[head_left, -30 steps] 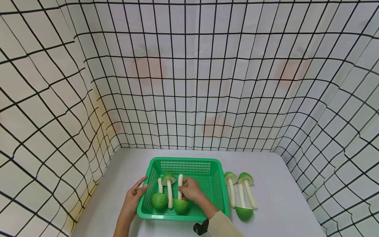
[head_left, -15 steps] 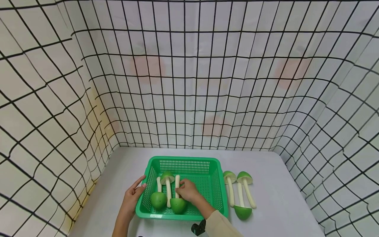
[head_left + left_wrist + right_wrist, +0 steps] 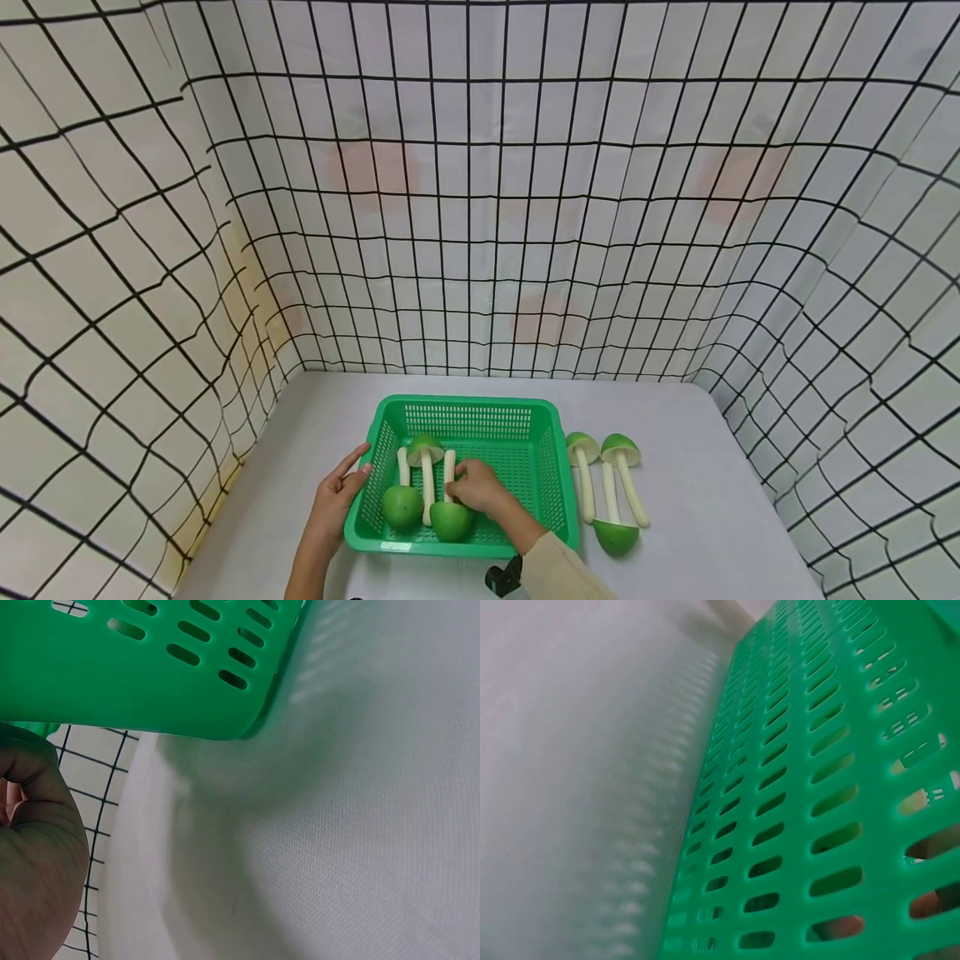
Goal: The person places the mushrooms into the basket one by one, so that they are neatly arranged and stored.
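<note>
In the head view, a green slotted plastic basket holds three mushrooms with white stems. They are a left mushroom, a middle mushroom with its cap toward the back, and a right mushroom with its cap toward the front. My right hand reaches over the front wall and pinches the right mushroom's stem. With thumb and fingers, my left hand holds the basket's left rim. The left wrist view shows that hand at the basket's corner. Basket slots mostly hide the right fingers in the right wrist view.
Three more green-capped mushrooms lie right of the basket: one beside its wall, one with its stem angled, one with its cap forward. Black grid netting and pale cloth surround the white table.
The right mushroom has shifted slightly left and then a little toward the front, with my right hand on its stem. My left hand stays at the basket rim. The view tilts slightly.
</note>
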Demonstrator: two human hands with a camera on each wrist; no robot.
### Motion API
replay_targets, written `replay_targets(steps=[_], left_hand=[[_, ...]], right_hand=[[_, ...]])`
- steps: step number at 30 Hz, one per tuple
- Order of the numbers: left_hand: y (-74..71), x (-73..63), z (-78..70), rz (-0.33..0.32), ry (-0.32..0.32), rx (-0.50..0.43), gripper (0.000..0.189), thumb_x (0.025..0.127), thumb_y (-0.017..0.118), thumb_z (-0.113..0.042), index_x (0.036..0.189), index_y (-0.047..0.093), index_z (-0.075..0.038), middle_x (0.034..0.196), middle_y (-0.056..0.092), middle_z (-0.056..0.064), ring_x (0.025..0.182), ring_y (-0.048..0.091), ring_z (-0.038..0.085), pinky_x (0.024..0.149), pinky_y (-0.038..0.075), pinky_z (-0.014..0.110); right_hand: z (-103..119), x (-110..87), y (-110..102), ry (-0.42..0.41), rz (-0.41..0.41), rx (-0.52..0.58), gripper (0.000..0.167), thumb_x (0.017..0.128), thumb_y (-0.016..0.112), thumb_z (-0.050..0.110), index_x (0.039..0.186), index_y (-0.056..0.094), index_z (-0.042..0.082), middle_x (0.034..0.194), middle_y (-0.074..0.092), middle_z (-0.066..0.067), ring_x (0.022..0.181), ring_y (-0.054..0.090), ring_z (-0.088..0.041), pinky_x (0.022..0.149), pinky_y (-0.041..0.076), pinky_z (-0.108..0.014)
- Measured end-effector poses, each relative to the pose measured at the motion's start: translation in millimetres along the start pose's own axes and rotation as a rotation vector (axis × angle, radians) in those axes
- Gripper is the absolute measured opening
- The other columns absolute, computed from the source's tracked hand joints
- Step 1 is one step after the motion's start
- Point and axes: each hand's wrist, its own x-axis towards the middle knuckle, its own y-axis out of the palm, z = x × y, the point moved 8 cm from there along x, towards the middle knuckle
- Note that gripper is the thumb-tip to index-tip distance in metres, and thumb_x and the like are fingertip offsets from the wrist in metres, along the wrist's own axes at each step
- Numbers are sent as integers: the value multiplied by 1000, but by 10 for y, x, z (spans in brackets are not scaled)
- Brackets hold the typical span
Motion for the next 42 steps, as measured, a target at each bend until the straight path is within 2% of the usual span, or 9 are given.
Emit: replay_targets(steps=[6, 13, 18, 24, 28, 32, 42], left_hand=[[-4, 17, -11, -5, -5, -1, 61, 97, 68, -48, 152, 51, -28, 117, 71, 20, 92, 72, 22, 74, 63, 36], [3, 45, -29, -3, -23, -14, 57, 100, 66, -44, 153, 51, -30, 113, 72, 17, 90, 71, 22, 74, 63, 36], [6, 37, -43, 2, -14, -16, 58, 99, 67, -44, 153, 50, -30, 114, 72, 15, 91, 72, 22, 74, 63, 36], [2, 38, -39, -7, -7, -7, 57, 97, 69, -45, 150, 54, -30, 107, 72, 16, 84, 71, 20, 71, 63, 35], [5, 42, -47, -3, -4, 2, 58, 97, 69, -46, 150, 53, -30, 104, 72, 16, 82, 71, 20, 70, 63, 35], [10, 26, -42, 3, -7, 12, 58, 97, 68, -46, 151, 53, -29, 104, 72, 17, 81, 70, 19, 69, 62, 34], [-8, 4, 3, -18, -36, 10, 58, 99, 67, -44, 153, 51, -28, 108, 73, 15, 84, 70, 20, 70, 62, 33]], right_hand=[[13, 11, 2, -12, 13, -26, 33, 96, 69, 12, 119, 63, -11, 93, 67, -12, 73, 59, -15, 61, 48, -27], [37, 42, -8, -27, 32, 35, 43, 99, 67, 16, 130, 58, -12, 95, 70, -12, 78, 60, -18, 64, 47, -31], [56, 26, -18, -28, 26, 39, 43, 100, 65, 16, 132, 57, -12, 94, 70, -12, 79, 63, -21, 63, 48, -30], [44, 28, -27, -26, 6, 14, 44, 102, 63, 19, 133, 57, -12, 94, 71, -14, 81, 65, -23, 64, 50, -32], [30, 4, -62, -18, -10, 32, 46, 102, 63, 20, 135, 54, -12, 102, 70, -16, 84, 67, -25, 67, 54, -36], [5, -43, -137, -33, -20, 66, 49, 102, 63, 19, 138, 51, -12, 112, 69, -18, 85, 67, -30, 68, 54, -39], [-104, -148, -517, -126, -88, 73, 45, 102, 64, 19, 136, 54, -9, 117, 64, -21, 94, 69, -39, 77, 59, -49]])
